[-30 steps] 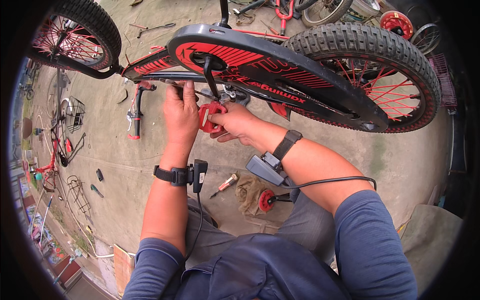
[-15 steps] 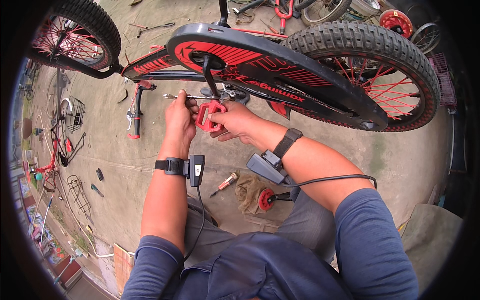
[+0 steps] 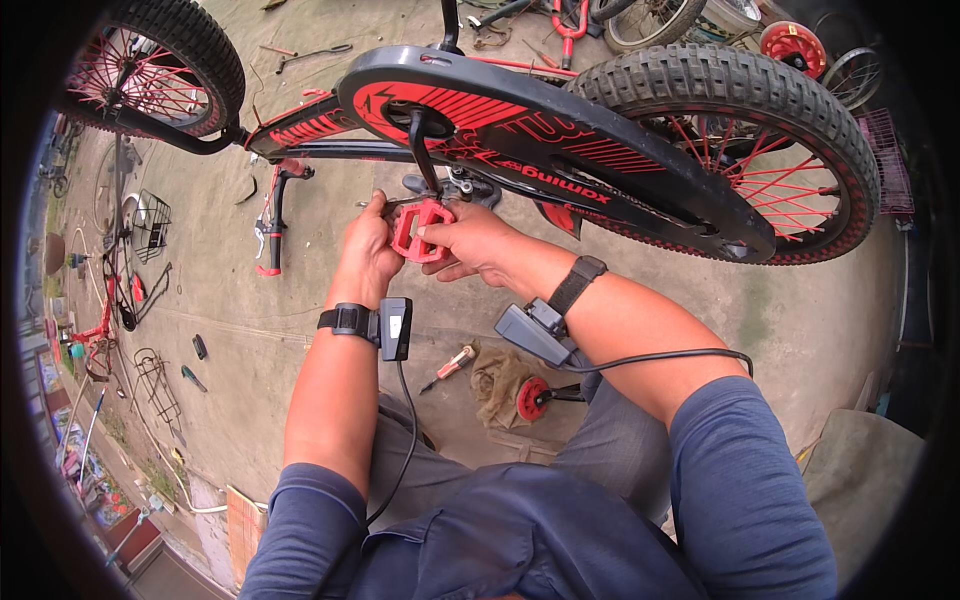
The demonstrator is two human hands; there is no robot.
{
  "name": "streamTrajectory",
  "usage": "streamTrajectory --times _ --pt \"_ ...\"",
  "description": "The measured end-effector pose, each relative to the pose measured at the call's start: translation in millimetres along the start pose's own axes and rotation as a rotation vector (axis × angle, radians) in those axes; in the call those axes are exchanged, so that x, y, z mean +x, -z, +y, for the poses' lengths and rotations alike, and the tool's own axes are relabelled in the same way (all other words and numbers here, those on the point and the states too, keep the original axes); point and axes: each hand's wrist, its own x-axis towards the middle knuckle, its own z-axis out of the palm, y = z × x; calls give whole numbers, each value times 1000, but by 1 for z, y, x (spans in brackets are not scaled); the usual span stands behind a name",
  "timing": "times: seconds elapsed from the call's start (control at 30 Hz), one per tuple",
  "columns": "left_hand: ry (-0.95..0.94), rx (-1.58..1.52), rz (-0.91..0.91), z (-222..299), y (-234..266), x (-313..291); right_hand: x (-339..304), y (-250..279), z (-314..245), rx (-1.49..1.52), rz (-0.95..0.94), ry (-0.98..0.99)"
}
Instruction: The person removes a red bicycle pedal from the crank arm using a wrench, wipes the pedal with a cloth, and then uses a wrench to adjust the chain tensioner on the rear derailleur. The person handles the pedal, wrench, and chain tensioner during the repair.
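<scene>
While pinching the red pedal (image 3: 421, 230) in the right hand (image 3: 477, 243) at the crank arm's (image 3: 423, 162) lower end, holds the left hand (image 3: 369, 246) partly curled by a mostly hidden metal tool (image 3: 402, 200); cannot tell whether gripped. Cannot make out contents of the black wire basket (image 3: 150, 225).

A worn grey-beige concrete floor (image 3: 640, 320) spread out beneath and around the left hand (image 3: 370, 245) and the right hand (image 3: 478, 245); a dull greenish stain (image 3: 757, 305) marked it well to their right, and soft, even daylight lay over it. Far to the left of the hands, weeds (image 3: 158, 476) grew near colourful clutter (image 3: 75, 460); behind them on that side stood a wooden board (image 3: 245, 535); far to their right, a pink wire crate (image 3: 883, 160) sat beside a dark, indistinct strip (image 3: 905, 300).
</scene>
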Motion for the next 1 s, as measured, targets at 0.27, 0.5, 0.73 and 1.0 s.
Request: streamTrajectory --times 0.27,0.5,0.73,1.0 --pt "-451 229 162 24 -18 -39 3 5 2 -38 -40 -27" --pt "-1091 821 -27 22 -48 -75 3 -1 1 -12 24 28" --pt "-1525 1279 -85 2 -56 -85 2 3 -3 -54 -65 -5" --pt "-215 239 50 20 -25 -47 1 -1 1 5 5 29"
